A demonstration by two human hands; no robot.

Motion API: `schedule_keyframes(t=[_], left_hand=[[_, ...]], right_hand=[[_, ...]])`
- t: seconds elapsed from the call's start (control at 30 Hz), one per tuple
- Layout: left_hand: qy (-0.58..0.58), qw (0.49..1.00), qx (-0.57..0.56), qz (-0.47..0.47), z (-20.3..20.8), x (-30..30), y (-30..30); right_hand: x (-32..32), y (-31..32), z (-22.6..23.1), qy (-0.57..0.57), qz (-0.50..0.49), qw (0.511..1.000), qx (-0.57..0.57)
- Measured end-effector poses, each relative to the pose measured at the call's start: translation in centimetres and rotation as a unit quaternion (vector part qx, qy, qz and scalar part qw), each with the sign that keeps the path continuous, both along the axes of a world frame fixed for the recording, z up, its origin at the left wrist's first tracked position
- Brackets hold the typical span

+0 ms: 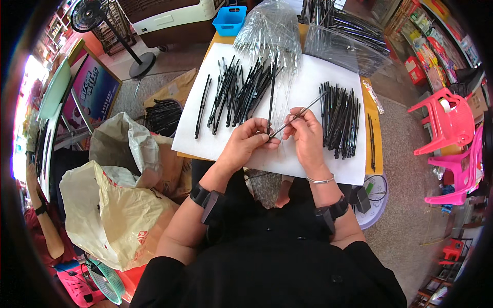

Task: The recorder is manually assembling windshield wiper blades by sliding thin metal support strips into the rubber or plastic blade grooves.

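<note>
I see two bare hands close together over the near edge of the worktop (378, 136). The left hand (254, 141) has a small, tight grip, with its thumb and fingers pinched on the bottom end of a black stick (272, 97). The right hand (303, 131) has a small grip too, with its fingers closed around a thin grey rod (313, 103).

The way these two long things meet is what matters most. The black stick points almost straight away from the person. The grey rod leans, going up and away to the right. They come together at the left fingertips, like a narrow V. The low end of the rod is right at the left hand, and its far end sticks out past the right hand. I can't tell if the two are joined there, because fingers hide that bit.

Under the hands is a white sheet (190, 138). A messy pile of black sticks (239, 95) lies just past the left hand, mostly pointing away. A neater right-hand pile (340, 120) lies just beside the right hand, so that hand is the nearer one to it.

Farther back sit a big see-through bundle (269, 25), a clear box (349, 49) and a blue basket (229, 20). Out on the floor, I see paper sacks (118, 205) to the left and a pink chair (446, 120) to the right.
</note>
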State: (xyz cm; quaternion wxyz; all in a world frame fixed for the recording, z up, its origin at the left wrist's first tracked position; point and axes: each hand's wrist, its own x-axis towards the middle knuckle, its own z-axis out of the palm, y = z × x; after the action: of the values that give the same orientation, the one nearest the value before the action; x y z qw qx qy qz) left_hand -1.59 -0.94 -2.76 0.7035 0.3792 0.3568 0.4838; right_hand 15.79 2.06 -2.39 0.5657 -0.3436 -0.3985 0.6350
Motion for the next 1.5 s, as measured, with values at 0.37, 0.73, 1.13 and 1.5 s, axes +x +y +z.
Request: schedule_keyframes(t=[0.37, 0.73, 1.13, 1.5], left_hand=[[-0.017, 0.999, -0.024, -0.022, 0.2, -0.4, 0.0], [-0.043, 0.997, -0.036, -0.05, 0.1, -0.8, 0.2], [-0.019, 0.999, -0.012, -0.039, -0.1, -0.5, 0.1], [-0.025, 0.999, 0.031, -0.004, -0.5, -0.1, -0.2]], right_hand=[[-0.3, 0.3, 0.2, -0.011, 0.0, 1.0, -0.008], [-0.6, 0.7, 0.3, -0.012, 0.015, 0.999, -0.045], [-1.5, -0.1, 0.9, -0.124, -0.079, 0.987, 0.058], [-1.6, -0.4, 1.7, -0.129, -0.089, 0.987, -0.016]])
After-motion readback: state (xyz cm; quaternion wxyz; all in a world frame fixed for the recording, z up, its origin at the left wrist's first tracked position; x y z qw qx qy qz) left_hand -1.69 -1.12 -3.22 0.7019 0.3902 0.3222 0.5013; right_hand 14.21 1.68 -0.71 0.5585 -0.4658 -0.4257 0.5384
